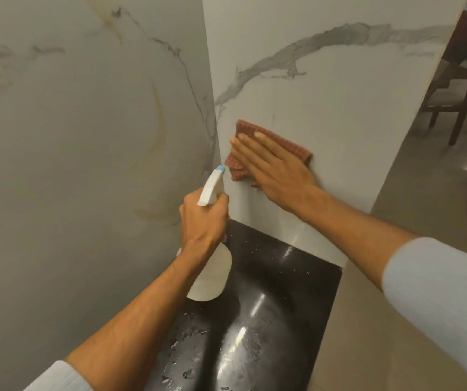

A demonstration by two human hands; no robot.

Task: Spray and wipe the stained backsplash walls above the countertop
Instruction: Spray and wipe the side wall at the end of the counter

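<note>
Corner of two marble-look walls above a black desk (291,280).

Right hand (279,169): flat on a reddish checked cloth (301,152), pressing it to the right wall (353,88) just beside the corner seam, low down, a little above the desk. Fingers (250,148) straight, close together, pointing up and left toward the corner. Cloth shows above, left of and right of the hand; the rest is hidden under the palm.

Left hand (202,220): fingers curled round the neck of a white bottle (212,275), held above the desk near the corner. Blue nozzle tip aims at the seam, close to the cloth's lower edge. Whether a finger sits on the trigger cannot be told; the hand covers it.

Left wall (66,153): grey veining, plus yellowish curved streaks at mid-height and a brownish patch at the far left edge. Right wall: a broad grey vein across the upper part, a faint thin vertical mark just above the cloth.

Desk: glossy, wet patches and droplets on the near part, pale specks near the right wall's foot. It ends at the right wall's outer edge.

Beyond that edge: tiled floor (424,187), a dark wooden chair (452,91). Pale sleeves on both forearms.
</note>
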